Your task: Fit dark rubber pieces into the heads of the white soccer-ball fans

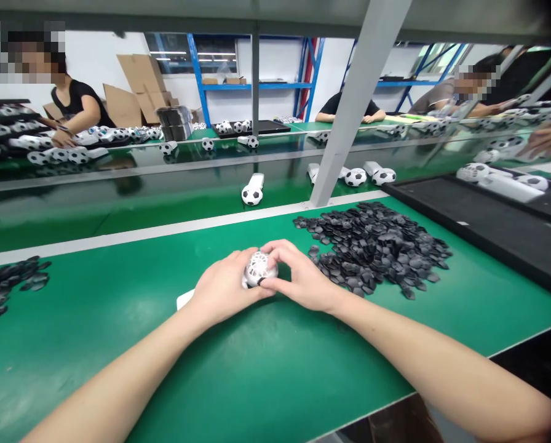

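Mid-frame, left hand [222, 289] and right hand [298, 280] both grip the white ball-shaped shell [259, 269], seemingly pressing a patch on; next likely needs a piece from the dark pile [377, 246], centre-right on the worktop [118, 320].

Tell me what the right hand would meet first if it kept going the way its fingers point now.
The right hand points left, fingers already on the white ball-shaped fan head. Straight on, it would press into that piece, and just behind it the left hand, which cups it from the other side.
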A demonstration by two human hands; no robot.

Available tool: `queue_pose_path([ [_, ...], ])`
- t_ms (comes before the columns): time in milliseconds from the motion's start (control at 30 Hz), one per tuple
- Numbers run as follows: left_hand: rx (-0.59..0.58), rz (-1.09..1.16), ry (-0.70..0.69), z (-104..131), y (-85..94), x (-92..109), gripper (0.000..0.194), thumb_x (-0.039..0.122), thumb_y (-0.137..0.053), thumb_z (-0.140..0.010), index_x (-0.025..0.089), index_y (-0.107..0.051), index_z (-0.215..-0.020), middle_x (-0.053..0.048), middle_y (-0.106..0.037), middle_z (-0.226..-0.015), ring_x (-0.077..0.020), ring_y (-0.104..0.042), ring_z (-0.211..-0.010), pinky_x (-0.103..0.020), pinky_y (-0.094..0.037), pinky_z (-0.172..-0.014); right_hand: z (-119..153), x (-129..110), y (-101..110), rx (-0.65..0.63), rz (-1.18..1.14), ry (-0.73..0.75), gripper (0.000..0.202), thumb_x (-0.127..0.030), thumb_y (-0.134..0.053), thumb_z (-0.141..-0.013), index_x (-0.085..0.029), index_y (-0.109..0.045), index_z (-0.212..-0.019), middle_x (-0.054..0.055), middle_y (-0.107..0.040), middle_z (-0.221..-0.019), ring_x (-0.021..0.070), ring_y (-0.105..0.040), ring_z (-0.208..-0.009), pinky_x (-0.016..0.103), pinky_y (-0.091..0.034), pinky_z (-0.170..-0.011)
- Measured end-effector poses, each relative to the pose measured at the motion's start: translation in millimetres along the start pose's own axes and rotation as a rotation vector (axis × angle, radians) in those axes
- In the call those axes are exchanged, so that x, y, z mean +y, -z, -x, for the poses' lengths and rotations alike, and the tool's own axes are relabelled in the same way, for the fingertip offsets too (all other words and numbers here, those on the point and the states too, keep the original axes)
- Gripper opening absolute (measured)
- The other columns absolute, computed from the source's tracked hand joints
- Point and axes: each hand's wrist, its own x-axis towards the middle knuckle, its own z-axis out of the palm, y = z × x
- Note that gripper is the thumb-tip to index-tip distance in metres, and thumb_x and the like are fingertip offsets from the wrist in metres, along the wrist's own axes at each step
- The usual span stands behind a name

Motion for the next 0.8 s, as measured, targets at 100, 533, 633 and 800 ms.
queue_pose_path([
  [100, -0.003, 0.013, 0.009, -0.3, 0.8, 1.1, 0.066, 0.060, -0.059, -0.063, 0.029, -0.044, -0.120, -0.003, -0.058, -0.110, -0.0265, -0.057, -0.094, -0.033, -0.044, -0.072, 0.9, 2.2, 0.1, -0.017, -0.043, -0.150, 0.040, -0.022, -0.068, -0.070, -0.020, -0.045, -0.103, 0.006, -0.048, -0.115, 0.0198, -0.047, -0.105, 0.037, -0.039, -0.090],
  [533, -0.070, -0.007, 0.082, -6.1, -0.3, 0.3, 0.067, 0.049, -0.066, -0.058, 0.032, -0.044, -0.119, 0.000, -0.056, -0.117, -0.0283, -0.055, -0.098, -0.035, -0.043, -0.076, -10.8, 17.7, 52.1, -0.123, 0.459, -0.342, 0.013, -0.027, -0.056, -0.083, -0.019, -0.059, -0.092, 0.002, -0.063, -0.095, 0.0139, -0.059, -0.083, 0.024, -0.046, -0.073],
  [633, -0.074, -0.051, 0.017, -8.6, 0.8, -4.5, 0.063, 0.034, -0.064, -0.060, 0.031, -0.044, -0.120, 0.000, -0.055, -0.120, -0.0279, -0.051, -0.104, -0.036, -0.039, -0.085, -12.4, 30.5, 72.4, -0.118, 0.799, -0.505, 0.006, -0.022, -0.061, -0.078, -0.017, -0.063, -0.077, 0.004, -0.064, -0.080, 0.0165, -0.060, -0.073, 0.026, -0.045, -0.065],
  [800, -0.004, -0.184, -0.141, -9.7, 4.5, -15.1, 0.060, 0.018, -0.048, -0.066, 0.031, -0.043, -0.124, -0.001, -0.054, -0.120, -0.0274, -0.045, -0.107, -0.038, -0.036, -0.084, -14.0, 22.8, 64.0, -0.215, 0.929, -0.520, 0.013, -0.005, -0.055, -0.076, -0.013, -0.065, -0.074, 0.012, -0.064, -0.080, 0.0251, -0.061, -0.077, 0.031, -0.045, -0.064],
])
